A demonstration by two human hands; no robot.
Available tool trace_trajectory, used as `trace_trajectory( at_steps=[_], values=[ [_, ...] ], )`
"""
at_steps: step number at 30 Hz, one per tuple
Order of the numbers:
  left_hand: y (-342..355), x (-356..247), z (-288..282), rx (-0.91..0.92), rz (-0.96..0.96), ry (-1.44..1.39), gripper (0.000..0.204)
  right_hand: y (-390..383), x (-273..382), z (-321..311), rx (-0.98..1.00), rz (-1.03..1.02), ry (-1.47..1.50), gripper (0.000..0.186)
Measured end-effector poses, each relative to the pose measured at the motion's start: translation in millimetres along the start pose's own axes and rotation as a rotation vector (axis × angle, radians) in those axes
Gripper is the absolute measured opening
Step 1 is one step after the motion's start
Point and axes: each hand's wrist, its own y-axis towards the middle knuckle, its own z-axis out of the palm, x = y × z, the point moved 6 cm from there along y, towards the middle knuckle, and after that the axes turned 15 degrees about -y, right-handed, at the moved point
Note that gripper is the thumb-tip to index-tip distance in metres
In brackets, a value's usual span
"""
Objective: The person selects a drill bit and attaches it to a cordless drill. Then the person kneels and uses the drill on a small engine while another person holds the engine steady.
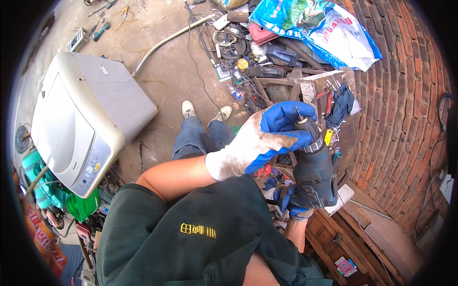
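A dark grey power drill [313, 172] is held up in front of me on the right, its chuck [312, 143] uppermost and a thin bit [298, 111] sticking out of the top. My right hand [288, 199], in a blue-coated work glove, grips the drill's handle from below, and the drill body partly hides it. My left hand [272, 138], in a white knit glove with blue coating, is curled about the chuck end. Its thumb and fingers lie on either side of the bit.
A white top-loading washing machine [90, 114] stands at left. Tools, cables and scrap pile [253, 71] up ahead, beside a blue and white sack [319, 28]. A cluttered wooden bench [329, 83] meets the brick wall [396, 95]. Wooden drawers [338, 238] are at lower right.
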Motion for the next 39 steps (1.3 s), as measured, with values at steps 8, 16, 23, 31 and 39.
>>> trace_trajectory(
  at_steps=[8,16,23,31,39],
  values=[
    [4.6,5.1,-9.0,-0.148,-0.025,-0.131,0.039,-7.3,10.0,2.6,-0.112,0.056,-0.018,0.076],
    [7.5,7.4,-7.8,-0.158,-0.023,-0.106,0.042,-8.3,8.4,1.3,-0.112,0.030,-0.014,0.066],
    [8.9,7.1,-0.3,-0.145,-0.010,-0.106,0.045,-0.6,14.6,8.2,-0.117,-0.084,-0.248,0.060],
    [7.7,5.2,9.8,-0.128,-0.007,-0.083,0.048,-1.5,6.9,5.7,-0.070,-0.123,-0.070,0.065],
    [4.0,5.7,21.9,-0.044,-0.022,-0.131,0.058,-3.2,6.2,6.7,-0.083,-0.099,0.038,0.081]
  ],
)
